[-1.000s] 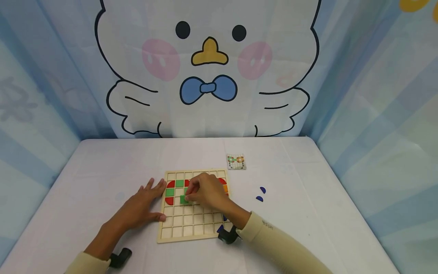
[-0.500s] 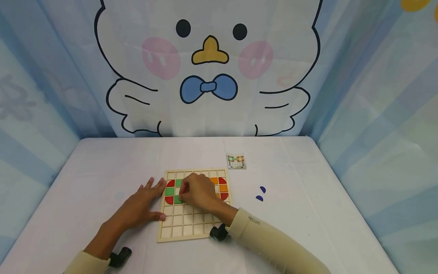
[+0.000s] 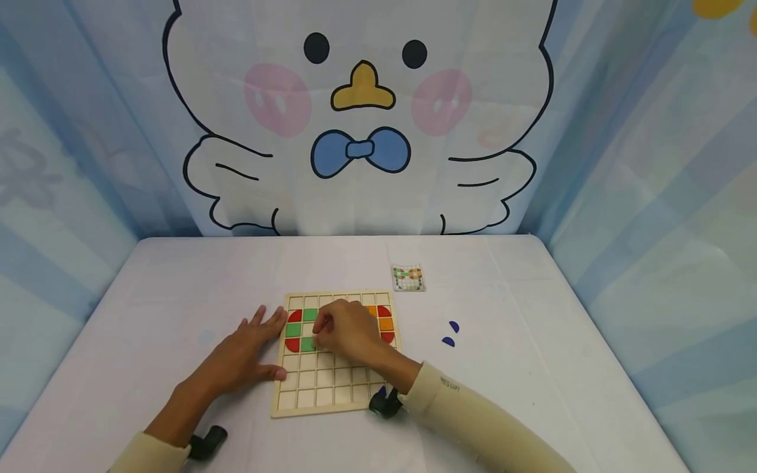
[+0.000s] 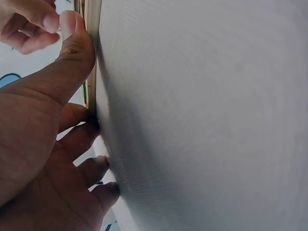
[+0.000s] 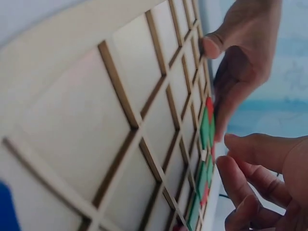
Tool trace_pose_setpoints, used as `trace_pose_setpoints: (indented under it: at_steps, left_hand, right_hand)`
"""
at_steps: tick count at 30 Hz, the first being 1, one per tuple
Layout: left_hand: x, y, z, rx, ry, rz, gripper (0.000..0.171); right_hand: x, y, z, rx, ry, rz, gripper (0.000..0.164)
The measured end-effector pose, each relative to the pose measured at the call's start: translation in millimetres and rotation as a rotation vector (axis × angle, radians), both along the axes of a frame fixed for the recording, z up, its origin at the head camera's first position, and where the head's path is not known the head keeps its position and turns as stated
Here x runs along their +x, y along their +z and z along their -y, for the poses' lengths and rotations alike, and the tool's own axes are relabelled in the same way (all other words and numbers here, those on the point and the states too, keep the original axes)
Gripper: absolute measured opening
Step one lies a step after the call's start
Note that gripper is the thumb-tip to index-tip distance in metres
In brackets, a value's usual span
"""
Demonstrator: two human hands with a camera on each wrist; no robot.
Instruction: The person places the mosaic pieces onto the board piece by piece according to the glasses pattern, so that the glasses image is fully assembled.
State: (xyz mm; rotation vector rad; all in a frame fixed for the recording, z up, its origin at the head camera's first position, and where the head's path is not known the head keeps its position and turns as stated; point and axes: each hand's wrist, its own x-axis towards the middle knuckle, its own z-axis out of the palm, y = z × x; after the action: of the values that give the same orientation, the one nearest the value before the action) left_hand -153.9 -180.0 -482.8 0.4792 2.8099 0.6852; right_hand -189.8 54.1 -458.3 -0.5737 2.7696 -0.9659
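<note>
A wooden grid board lies on the table, with red, green and orange pieces in its upper rows. My left hand spreads its fingers beside the board's left edge; thumb and some fingertips touch that edge. Over the upper middle of the board is my right hand, its fingertips close to a green square that sits in a cell beside a red rounded piece. The right wrist view has the right thumb and forefinger a little apart, with nothing visible between them. Some pieces are hidden under the right hand.
Two dark blue half-round pieces lie on the table right of the board. A small pattern card lies beyond the board's upper right corner. Another blue piece shows at the lower right corner, partly behind the black wrist camera.
My right hand has carried a green square slightly left into the cell beside the lower red piece, then drawn its fingertips back slightly. My left hand has stayed at the board's edge.
</note>
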Motion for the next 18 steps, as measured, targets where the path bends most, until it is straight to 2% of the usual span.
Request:
trace_pose_setpoints:
  at_steps: [4, 10, 18]
  left_hand:
    - [0.2, -0.7, 0, -0.009, 0.007, 0.005, 0.116]
    - [0.4, -0.7, -2, -0.021, 0.019, 0.011, 0.117]
    - [0.3, -0.1, -2, -0.028, 0.029, 0.027, 0.118]
  right_hand:
    - [5.4, 8.6, -16, -0.015, -0.009, -0.013, 0.014]
    - [15.6, 21.2, -51, -0.014, -0.063, 0.029, 0.011]
    - [33.5, 26.1, -107, 0.021, -0.186, 0.065, 0.01]
